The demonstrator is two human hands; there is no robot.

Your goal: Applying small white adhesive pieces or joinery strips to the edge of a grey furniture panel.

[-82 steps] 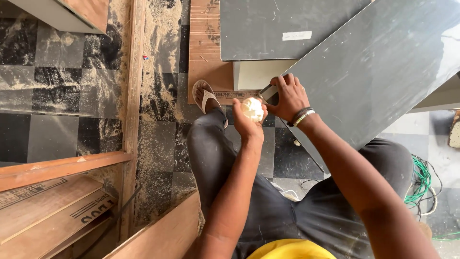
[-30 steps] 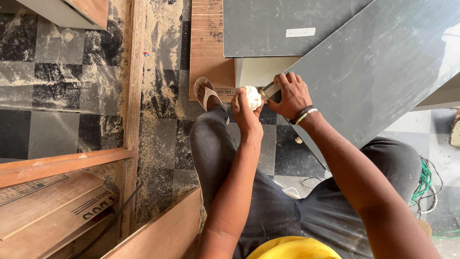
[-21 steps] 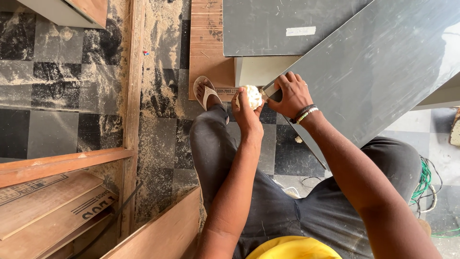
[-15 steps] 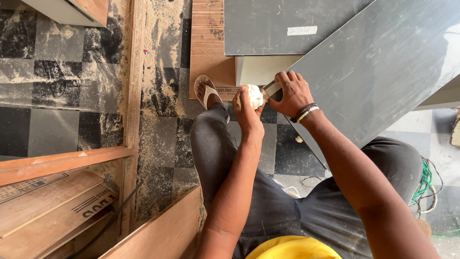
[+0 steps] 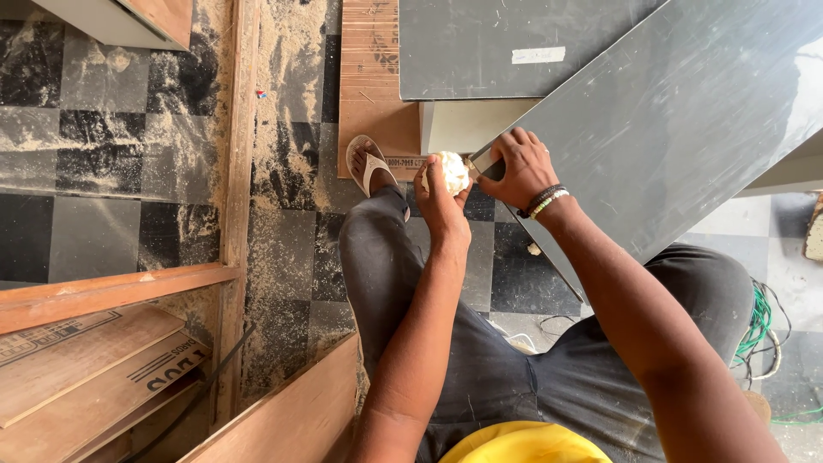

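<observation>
Nearest the camera, a yellow shirt (image 5: 523, 444) and dark trousers (image 5: 480, 377) fill the bottom edge of the view; the person sits with one leg stretched out over the checkered floor (image 5: 103, 171), a pale sandal (image 5: 367, 163) on that foot. A green cable (image 5: 754, 317) lies coiled beside the right thigh, and brown boards (image 5: 86, 360) are stacked at the lower left.

Further out, both arms meet at the low corner of a large grey laminated panel (image 5: 686, 129) that leans across the right of the view. The left hand (image 5: 441, 201) is closed around a white wad of cloth (image 5: 452, 171), pressing it just beside the panel's corner edge. The right hand (image 5: 519, 167), beaded bands at its wrist, is clamped over that corner, gripping the panel; a small flat tool may sit under the fingers, though that is too hidden to tell.

To do this rubbing well, the right hand should likely hold the corner steady while the wad works along the edge in short, firm strokes, keeping pressure on the edge band and off the grey face, which already shows fine scratches.

Beyond the hands lie a second grey panel (image 5: 514, 47), a brown ribbed board (image 5: 373, 77), and sawdust (image 5: 296, 94) drifted along a wooden strip (image 5: 236, 129).
</observation>
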